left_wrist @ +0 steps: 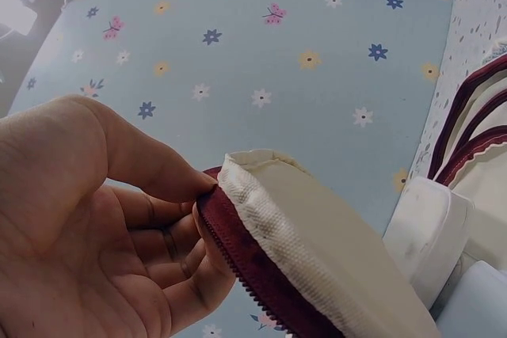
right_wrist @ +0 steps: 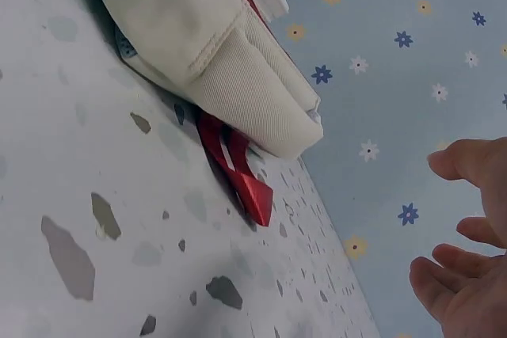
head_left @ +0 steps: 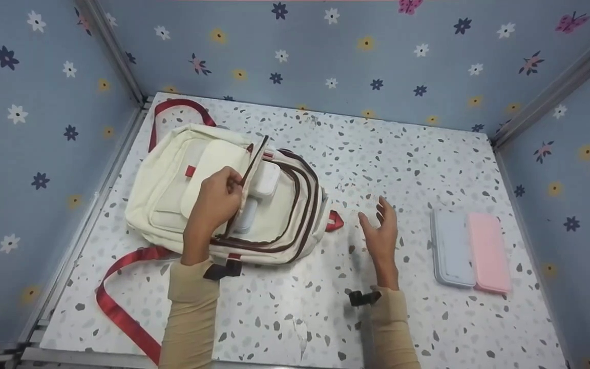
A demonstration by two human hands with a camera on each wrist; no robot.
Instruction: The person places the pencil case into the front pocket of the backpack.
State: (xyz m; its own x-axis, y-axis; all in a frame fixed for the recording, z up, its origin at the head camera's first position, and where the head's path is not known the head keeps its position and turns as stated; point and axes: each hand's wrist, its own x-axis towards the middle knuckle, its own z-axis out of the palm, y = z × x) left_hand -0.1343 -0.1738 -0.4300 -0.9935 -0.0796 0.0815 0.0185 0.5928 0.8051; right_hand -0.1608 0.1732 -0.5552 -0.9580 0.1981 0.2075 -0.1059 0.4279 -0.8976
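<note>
A cream backpack (head_left: 172,154) with dark red zips and red straps lies on the speckled table, its front pocket unzipped. My left hand (head_left: 219,197) pinches the zipped edge of the pocket flap (left_wrist: 269,219) between thumb and fingers and holds it up. Inside the pocket sit a white case (head_left: 265,179) and a pale blue case (head_left: 245,216). My right hand (head_left: 381,233) is in the air to the right of the backpack, fingers spread and holding nothing. The backpack's red loop (right_wrist: 238,172) is nearest to it.
On the right of the table (head_left: 315,318) a light blue pencil case (head_left: 454,248) and a pink pencil case (head_left: 489,252) lie side by side. Flowered panels (head_left: 315,61) wall in the back and both sides. A red strap (head_left: 126,312) trails toward the front edge.
</note>
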